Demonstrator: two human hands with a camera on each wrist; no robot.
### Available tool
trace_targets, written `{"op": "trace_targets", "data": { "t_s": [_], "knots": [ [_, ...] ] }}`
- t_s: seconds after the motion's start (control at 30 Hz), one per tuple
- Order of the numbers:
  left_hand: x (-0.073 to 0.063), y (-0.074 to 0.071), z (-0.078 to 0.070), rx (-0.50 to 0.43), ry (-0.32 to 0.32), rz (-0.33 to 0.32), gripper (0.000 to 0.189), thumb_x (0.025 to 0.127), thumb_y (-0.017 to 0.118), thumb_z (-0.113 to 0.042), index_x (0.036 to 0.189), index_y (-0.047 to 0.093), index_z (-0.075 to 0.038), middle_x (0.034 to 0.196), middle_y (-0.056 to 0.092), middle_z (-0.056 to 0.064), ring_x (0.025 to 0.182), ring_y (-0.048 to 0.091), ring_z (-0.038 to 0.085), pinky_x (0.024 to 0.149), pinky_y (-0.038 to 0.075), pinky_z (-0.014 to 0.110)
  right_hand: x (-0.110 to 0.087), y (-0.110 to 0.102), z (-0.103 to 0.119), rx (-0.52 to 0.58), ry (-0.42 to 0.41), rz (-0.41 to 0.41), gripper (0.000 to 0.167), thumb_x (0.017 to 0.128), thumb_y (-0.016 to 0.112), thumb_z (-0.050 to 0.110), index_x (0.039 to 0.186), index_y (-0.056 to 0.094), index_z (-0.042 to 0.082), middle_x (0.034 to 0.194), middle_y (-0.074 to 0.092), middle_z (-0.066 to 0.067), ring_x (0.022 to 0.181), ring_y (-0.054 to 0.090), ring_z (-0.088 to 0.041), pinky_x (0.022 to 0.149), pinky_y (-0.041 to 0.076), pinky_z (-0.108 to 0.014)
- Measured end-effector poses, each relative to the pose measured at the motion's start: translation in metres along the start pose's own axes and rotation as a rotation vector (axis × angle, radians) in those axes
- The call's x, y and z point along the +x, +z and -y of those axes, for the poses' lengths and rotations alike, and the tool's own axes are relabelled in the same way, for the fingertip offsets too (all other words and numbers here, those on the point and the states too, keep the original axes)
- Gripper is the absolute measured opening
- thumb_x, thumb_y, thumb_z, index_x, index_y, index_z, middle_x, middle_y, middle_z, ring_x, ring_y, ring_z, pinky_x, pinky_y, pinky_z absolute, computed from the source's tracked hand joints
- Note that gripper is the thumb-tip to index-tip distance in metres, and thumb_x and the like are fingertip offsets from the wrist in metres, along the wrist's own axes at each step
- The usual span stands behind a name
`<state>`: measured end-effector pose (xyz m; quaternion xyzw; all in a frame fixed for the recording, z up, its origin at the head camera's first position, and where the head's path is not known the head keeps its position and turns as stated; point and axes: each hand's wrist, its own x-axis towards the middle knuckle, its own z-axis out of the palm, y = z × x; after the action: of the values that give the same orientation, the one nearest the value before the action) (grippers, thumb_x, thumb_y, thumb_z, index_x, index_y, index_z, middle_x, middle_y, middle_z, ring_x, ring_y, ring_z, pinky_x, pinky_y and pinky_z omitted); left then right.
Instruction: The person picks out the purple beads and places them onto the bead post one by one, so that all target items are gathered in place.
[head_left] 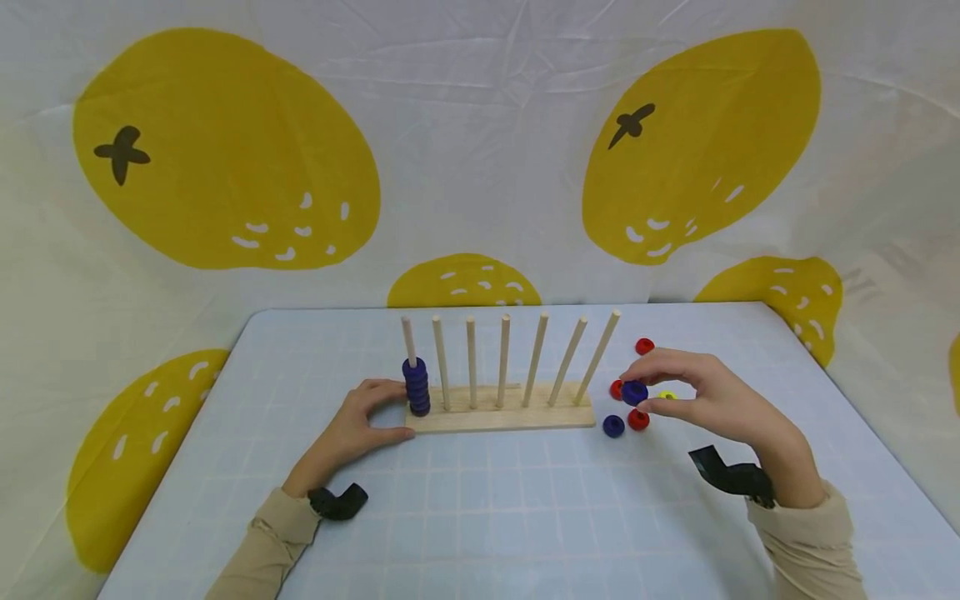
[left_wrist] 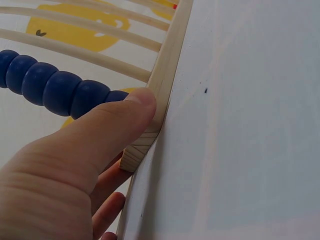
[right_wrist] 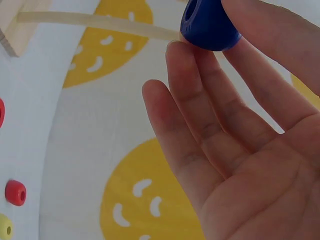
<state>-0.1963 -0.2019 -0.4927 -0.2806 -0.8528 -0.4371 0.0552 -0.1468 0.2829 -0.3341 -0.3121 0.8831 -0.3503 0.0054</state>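
Note:
A wooden peg rack (head_left: 502, 419) with a row of upright pegs stands on the table. Several dark blue beads (head_left: 417, 388) are stacked on its leftmost peg. My left hand (head_left: 360, 427) grips the left end of the rack's base, thumb along the front and fingers behind, as the left wrist view shows. To the right of the rack, my right hand (head_left: 705, 396) pinches a blue bead (right_wrist: 210, 25) between thumb and fingertips, its hole visible in the right wrist view. The held bead is raised over the loose beads.
By the rack's right end lie another blue bead (head_left: 613, 426), a red bead (head_left: 638, 419), a second red bead (head_left: 616, 389) and a partly hidden yellow bead (head_left: 667, 396). Farther back is one more red bead (head_left: 644, 346). A lemon-patterned cloth (head_left: 480, 167) hangs behind the table (head_left: 487, 517).

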Motion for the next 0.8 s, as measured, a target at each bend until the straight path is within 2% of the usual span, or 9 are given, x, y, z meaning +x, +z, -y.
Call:
{"op": "trace_targets", "data": {
  "t_s": [0.23, 0.47, 0.7, 0.8],
  "knots": [
    [0.000, 0.000, 0.000, -0.003, -0.010, 0.004, 0.058, 0.071, 0.091, -0.021, 0.123, 0.069, -0.015, 0.125, 0.064, 0.002, 0.121, 0.050, 0.027, 0.102, 0.038, 0.056, 0.012, -0.001, 0.011, 0.041, -0.101, -0.021, 0.043, 0.083, 0.078, 0.000, 0.121, 0.067, 0.016, 0.107, 0.068, 0.005, 0.095, 0.063, -0.010, 0.090, 0.049, -0.017],
    [0.001, 0.000, 0.001, -0.003, -0.005, 0.002, 0.058, 0.070, 0.092, -0.021, 0.123, 0.069, -0.015, 0.125, 0.065, 0.002, 0.121, 0.051, 0.027, 0.102, 0.038, 0.056, 0.023, -0.002, 0.022, 0.039, -0.097, -0.029, 0.041, 0.084, 0.077, 0.002, 0.120, 0.067, 0.019, 0.111, 0.067, 0.008, 0.099, 0.062, -0.010, 0.091, 0.050, -0.021],
    [0.000, 0.000, 0.002, 0.004, -0.006, -0.001, 0.059, 0.070, 0.092, -0.021, 0.123, 0.069, -0.014, 0.125, 0.065, 0.003, 0.121, 0.050, 0.027, 0.102, 0.038, 0.057, 0.032, -0.003, 0.031, 0.063, -0.135, -0.030, 0.041, 0.084, 0.077, 0.000, 0.120, 0.067, 0.016, 0.112, 0.067, 0.009, 0.099, 0.063, -0.010, 0.092, 0.050, -0.022],
    [0.000, 0.000, 0.002, 0.002, -0.012, 0.000, 0.059, 0.070, 0.092, -0.021, 0.124, 0.069, -0.015, 0.125, 0.064, 0.003, 0.121, 0.050, 0.027, 0.102, 0.038, 0.057, 0.037, -0.004, 0.036, 0.063, -0.165, -0.038, 0.042, 0.083, 0.077, -0.001, 0.120, 0.067, 0.017, 0.110, 0.067, 0.009, 0.097, 0.061, -0.010, 0.088, 0.051, -0.022]
  ]
}}
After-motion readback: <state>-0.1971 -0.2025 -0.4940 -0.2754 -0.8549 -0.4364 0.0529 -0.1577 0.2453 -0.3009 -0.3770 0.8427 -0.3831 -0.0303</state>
